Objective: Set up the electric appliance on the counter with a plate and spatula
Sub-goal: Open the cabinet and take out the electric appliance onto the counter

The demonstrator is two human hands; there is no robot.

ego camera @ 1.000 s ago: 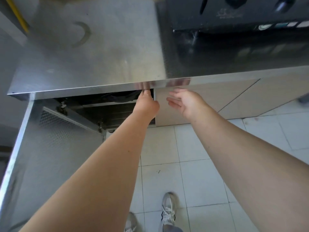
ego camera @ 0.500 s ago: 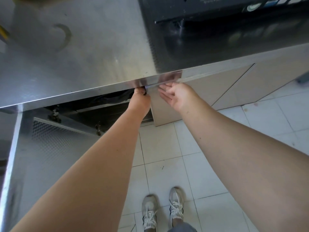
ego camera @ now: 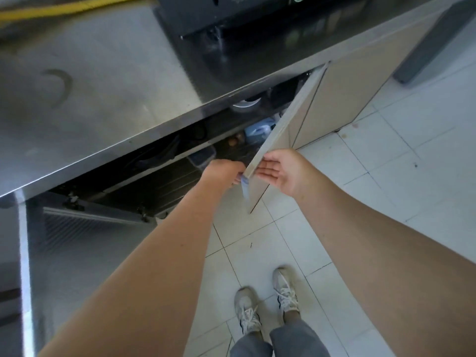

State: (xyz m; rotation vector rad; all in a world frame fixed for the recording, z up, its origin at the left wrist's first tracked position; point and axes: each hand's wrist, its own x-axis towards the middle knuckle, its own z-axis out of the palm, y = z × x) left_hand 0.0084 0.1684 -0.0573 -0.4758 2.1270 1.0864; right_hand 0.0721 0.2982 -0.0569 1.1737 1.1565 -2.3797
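Observation:
A beige cabinet door (ego camera: 291, 119) under the steel counter (ego camera: 103, 104) stands swung outward. My left hand (ego camera: 224, 171) grips its free edge from the inner side. My right hand (ego camera: 280, 168) rests flat against the door's outer face near that same edge, fingers spread. Inside the cabinet I see a white dish-like object (ego camera: 246, 104), a blue and white package (ego camera: 258, 130) and a clear plastic box (ego camera: 202, 157) on dark shelves. A black appliance (ego camera: 219, 11) sits on the counter at the back. No spatula is in view.
A metal door (ego camera: 85, 243) at the left hangs open beside my left arm. Closed beige cabinet fronts (ego camera: 342, 99) continue to the right. A yellow hose (ego camera: 64, 9) runs along the counter's back. My shoes (ego camera: 265, 305) stand on white floor tiles.
The beige cabinet door was shut a second ago. It has swung outward with my left hand on its edge, revealing the shelves inside. My right hand followed it.

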